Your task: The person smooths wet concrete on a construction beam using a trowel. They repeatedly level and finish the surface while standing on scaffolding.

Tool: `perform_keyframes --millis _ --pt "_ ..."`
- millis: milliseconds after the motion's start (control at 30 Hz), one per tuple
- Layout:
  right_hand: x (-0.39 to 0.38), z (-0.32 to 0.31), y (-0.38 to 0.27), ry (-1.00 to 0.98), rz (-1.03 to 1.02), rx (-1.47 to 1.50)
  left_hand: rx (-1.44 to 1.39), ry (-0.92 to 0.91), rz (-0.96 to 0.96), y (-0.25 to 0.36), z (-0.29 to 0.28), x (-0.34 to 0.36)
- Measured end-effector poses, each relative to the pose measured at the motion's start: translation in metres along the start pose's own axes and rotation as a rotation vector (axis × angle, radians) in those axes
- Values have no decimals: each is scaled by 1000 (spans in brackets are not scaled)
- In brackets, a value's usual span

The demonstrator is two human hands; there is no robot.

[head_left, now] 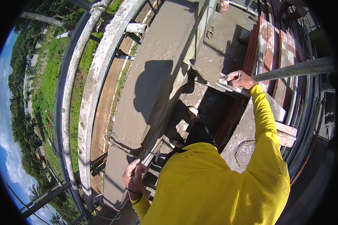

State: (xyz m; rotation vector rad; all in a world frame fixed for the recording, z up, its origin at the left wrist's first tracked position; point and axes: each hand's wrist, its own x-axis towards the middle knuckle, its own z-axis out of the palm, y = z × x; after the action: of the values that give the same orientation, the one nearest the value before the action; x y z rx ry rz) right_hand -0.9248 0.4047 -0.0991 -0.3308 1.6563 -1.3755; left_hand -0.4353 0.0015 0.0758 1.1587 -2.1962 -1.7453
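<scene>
My right hand [242, 80], in a yellow sleeve, grips a trowel [227, 79] with a red handle, held at the edge of a wet grey mortar slab [210, 67]. My left hand [134, 175], with a dark band at the wrist, is closed at lower centre beside a long mortar-covered ledge [137, 123]; what its pinched fingers hold I cannot make out. A pale board [187, 56] runs along the ledge's right side. My foot [193, 111] shows below, between the ledge and a dark opening.
Scaffold pipes [69, 93] and a concrete beam [92, 97] run along the left above greenery. Red-painted planks [268, 45], a steel pole [300, 68] and a pinkish timber [286, 135] lie right. A bucket [221, 6] and a person's legs [289, 11] are at the top.
</scene>
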Motion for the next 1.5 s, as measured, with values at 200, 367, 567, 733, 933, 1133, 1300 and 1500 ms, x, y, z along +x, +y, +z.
perform_keyframes --millis 200,367,567,733,933,1133,1300,1500 --pt "-164 106 63 741 63 242 -80 -224 148 11 -1 23" --pt "-227 214 175 1470 483 -379 109 -450 271 15 4 30" --pt "-279 320 247 1794 601 -242 224 -657 359 11 1 31" --pt "-249 329 240 2014 426 -236 283 -784 404 14 9 26" --pt "-211 278 294 1841 670 26 290 -852 279 40 5 21" --pt "-218 277 289 1836 616 282 251 -766 403 -2 -13 35" --pt "-200 245 289 1691 -124 985 304 -813 194 6 -3 33" --pt "-179 197 300 1516 -375 1411 813 -1037 646 60 34 21"
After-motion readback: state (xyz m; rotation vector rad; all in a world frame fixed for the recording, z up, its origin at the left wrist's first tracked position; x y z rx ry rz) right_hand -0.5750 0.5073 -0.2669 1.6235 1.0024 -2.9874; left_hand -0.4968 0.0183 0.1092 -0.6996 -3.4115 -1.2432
